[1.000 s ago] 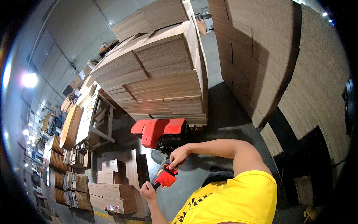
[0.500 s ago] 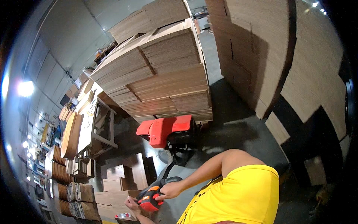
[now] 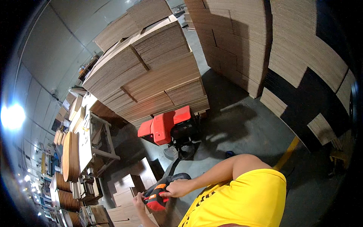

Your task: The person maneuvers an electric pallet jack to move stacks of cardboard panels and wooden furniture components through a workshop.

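A red-and-black electric pallet truck (image 3: 164, 126) stands ahead of me, close against a tall stack of boards (image 3: 159, 85). Its black tiller arm slopes back toward me and ends in a control handle (image 3: 156, 197) in red, black and orange. My right hand (image 3: 177, 188) is closed round the right grip of that handle, thumb side on the red part. On the handle's left side my left hand (image 3: 139, 203) has its fingers curled at the red grip; part of that grip is hidden.
Tall stacks of boards (image 3: 230, 45) line the right side, with a black-and-wood patterned stack (image 3: 302, 102) beyond. A yellow floor line (image 3: 286, 153) runs there. A worktable (image 3: 101, 153) stands on the left, near bundled wood pieces (image 3: 92, 215) and low board piles (image 3: 130, 187).
My view has swung, so the right-hand stacks sit further left and the yellow line shows. Both hands stay on the handle, which appears slightly higher in view.
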Tool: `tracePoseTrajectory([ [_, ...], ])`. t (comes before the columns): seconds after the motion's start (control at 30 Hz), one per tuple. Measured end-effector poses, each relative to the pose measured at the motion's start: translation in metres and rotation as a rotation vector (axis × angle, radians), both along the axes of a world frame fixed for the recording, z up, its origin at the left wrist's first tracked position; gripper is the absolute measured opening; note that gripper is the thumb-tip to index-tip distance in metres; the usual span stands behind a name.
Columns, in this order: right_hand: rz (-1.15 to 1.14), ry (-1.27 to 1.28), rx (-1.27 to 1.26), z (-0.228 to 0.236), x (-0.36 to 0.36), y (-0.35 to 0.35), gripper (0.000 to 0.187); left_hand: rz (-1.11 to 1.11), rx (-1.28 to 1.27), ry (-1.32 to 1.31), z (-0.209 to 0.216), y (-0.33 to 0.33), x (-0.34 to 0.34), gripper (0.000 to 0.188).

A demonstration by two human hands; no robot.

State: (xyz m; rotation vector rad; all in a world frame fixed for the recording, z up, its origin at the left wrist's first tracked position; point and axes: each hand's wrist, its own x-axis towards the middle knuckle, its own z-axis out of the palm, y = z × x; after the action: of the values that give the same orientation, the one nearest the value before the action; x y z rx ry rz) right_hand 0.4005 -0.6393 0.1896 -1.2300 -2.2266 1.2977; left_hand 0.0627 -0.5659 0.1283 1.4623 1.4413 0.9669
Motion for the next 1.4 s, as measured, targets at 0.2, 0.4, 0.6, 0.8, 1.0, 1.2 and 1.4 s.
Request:
tracePoseTrajectory([
  [0.2,-0.029,-0.024,0.041,0.008,-0.003,0.003,0.082,-0.018,0.06,0.022,-0.012,0.013,-0.013,0.058],
  [0.4,-0.081,-0.059,0.109,0.002,-0.009,0.01,0.084,-0.039,0.104,0.013,-0.024,0.026,-0.019,0.059],
  [0.6,-0.071,-0.051,0.166,-0.008,-0.014,0.021,0.085,-0.042,0.141,-0.002,-0.047,0.052,-0.031,0.057],
  [0.8,-0.099,-0.065,0.164,-0.011,-0.018,0.034,0.083,-0.025,0.131,0.073,-0.014,0.053,-0.007,0.054],
  [1.0,-0.086,-0.091,0.144,-0.006,-0.026,0.041,0.078,0.008,0.148,0.08,-0.025,0.064,-0.023,0.054],
  [1.2,-0.146,-0.084,0.138,-0.007,-0.029,0.041,0.08,-0.006,0.151,0.09,-0.008,0.058,-0.012,0.054],
  [1.4,-0.125,-0.102,0.155,-0.012,-0.036,0.051,0.076,-0.007,0.132,0.091,-0.01,0.065,-0.019,0.053],
])
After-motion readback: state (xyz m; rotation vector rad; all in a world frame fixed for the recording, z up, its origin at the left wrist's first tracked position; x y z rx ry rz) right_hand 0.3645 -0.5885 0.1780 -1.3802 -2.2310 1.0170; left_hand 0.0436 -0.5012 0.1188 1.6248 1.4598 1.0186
